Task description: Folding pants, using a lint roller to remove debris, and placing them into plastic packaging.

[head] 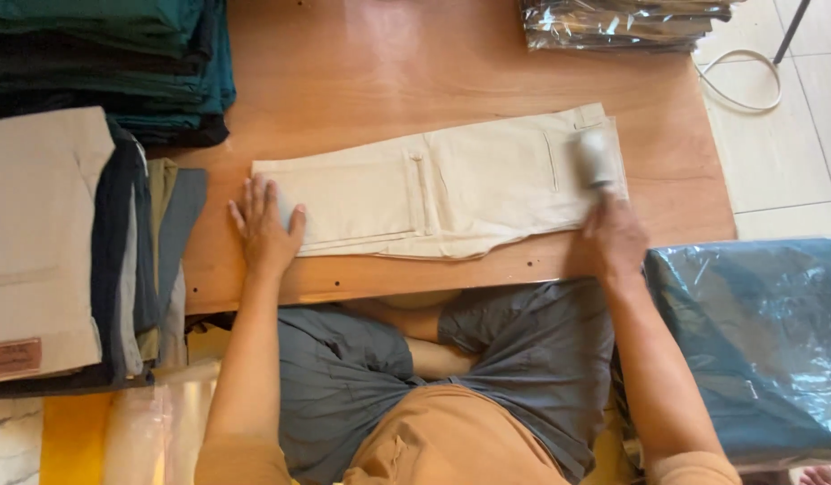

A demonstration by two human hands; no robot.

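Nearest us, our left hand point(264, 232) lies open on folded beige trousers point(442, 189); our right hand point(613, 238) grips a lint roller point(597, 158) on their waistband.

This looks like a clothes packing room. A low wooden table point(361, 72) sits on a tiled floor point(792, 153). Left of the table are piles of folded trousers point(65, 242). Behind it lie clothes in shiny plastic bags point(613, 22).

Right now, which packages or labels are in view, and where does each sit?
Stack of clear shiny plastic-wrapped flat packs: table's far right edge.
Large clear plastic bag over dark blue-grey cloth: near right, beside the right arm.
Small brown rectangular label: on the beige folded garment, near left stack.
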